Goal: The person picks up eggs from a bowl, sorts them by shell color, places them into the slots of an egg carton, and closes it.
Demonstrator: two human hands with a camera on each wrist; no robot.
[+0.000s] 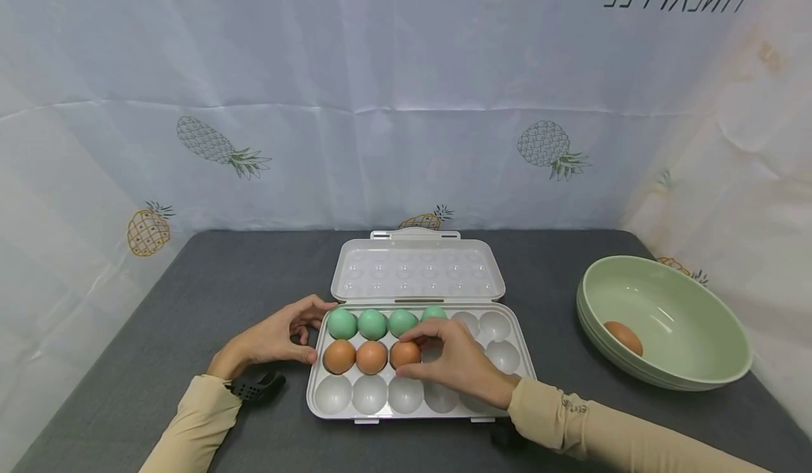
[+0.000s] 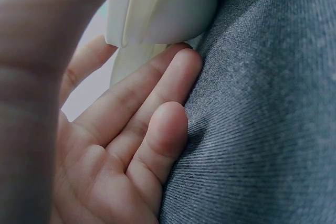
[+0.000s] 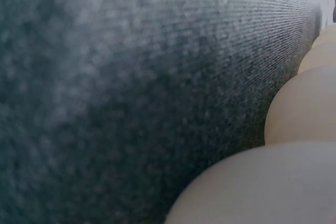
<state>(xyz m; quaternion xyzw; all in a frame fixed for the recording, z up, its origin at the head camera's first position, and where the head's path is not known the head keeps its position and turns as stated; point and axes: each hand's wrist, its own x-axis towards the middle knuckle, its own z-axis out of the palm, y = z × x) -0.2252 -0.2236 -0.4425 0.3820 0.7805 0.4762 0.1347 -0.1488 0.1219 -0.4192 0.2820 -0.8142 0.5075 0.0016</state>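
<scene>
An egg tray (image 1: pixel 438 409) with a hinged clear lid (image 1: pixel 419 268) lies unfolded on the table. Several green eggs (image 1: pixel 372 325) fill the left part of its back row. In the row before them sit two brown eggs (image 1: pixel 371 357), with a third brown egg (image 1: pixel 405 354) at their right. My right hand (image 1: pixel 453 357) pinches this third egg between thumb and fingers, over its cup. My left hand (image 1: pixel 279 333) rests at the tray's left side, thumb and index fingertip at the rim. In the left wrist view, relaxed fingers (image 2: pixel 170 80) lie by the tray's underside.
Stacked pale green bowls (image 1: pixel 685 318) stand at the right, with one brown egg (image 1: pixel 624 338) in the top one. Dark cloth (image 1: pixel 254 268) covers the table. A pineapple-print curtain (image 1: pixel 393 156) hangs behind. Rounded cup undersides (image 3: pixel 310 106) show in the right wrist view.
</scene>
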